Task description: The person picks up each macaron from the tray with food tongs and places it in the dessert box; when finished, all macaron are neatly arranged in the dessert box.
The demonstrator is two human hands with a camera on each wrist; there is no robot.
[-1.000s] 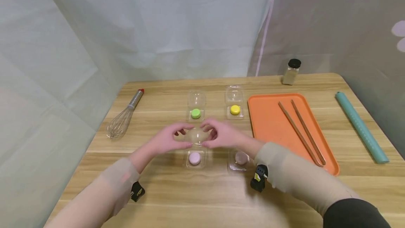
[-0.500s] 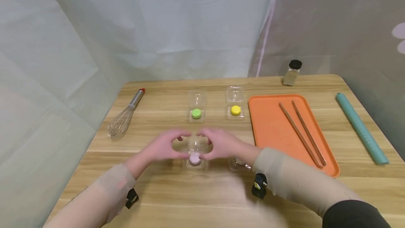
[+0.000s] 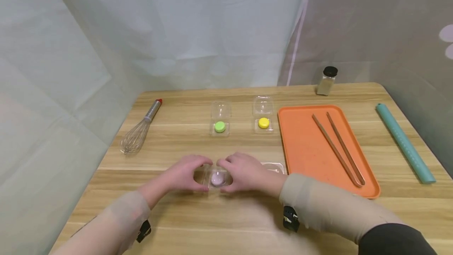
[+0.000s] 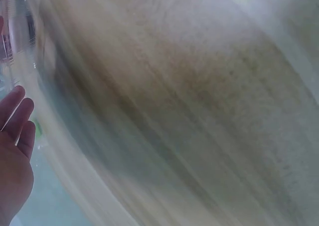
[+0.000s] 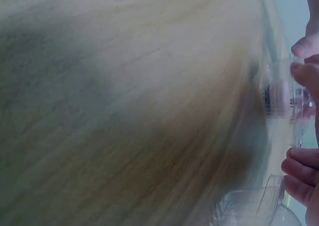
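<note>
A pale purple macaron [image 3: 217, 178] sits in a small clear plastic box at the table's middle. The box's lid [image 5: 299, 121] is folded over it. From the left side my left hand [image 3: 186, 173] holds the lid's edge, thumb at the front and fingers at the back. My right hand [image 3: 244, 173] grips the opposite side in the same way. Another clear box [image 3: 275, 167] lies partly hidden under my right wrist. Farther back, a green macaron [image 3: 220, 126] and a yellow macaron [image 3: 263, 122] rest in boxes whose lids are folded back.
An orange tray [image 3: 301, 141] with metal tongs [image 3: 337, 148] lies to the right. Beyond it are a teal rolled tube [image 3: 405, 143] and a black-capped jar [image 3: 327, 81] at the back. A whisk [image 3: 141, 127] lies at the left.
Both hands have come toward the body, swinging the clear lid from lying back to over the pale purple macaron. The other boxes have stayed in place.
</note>
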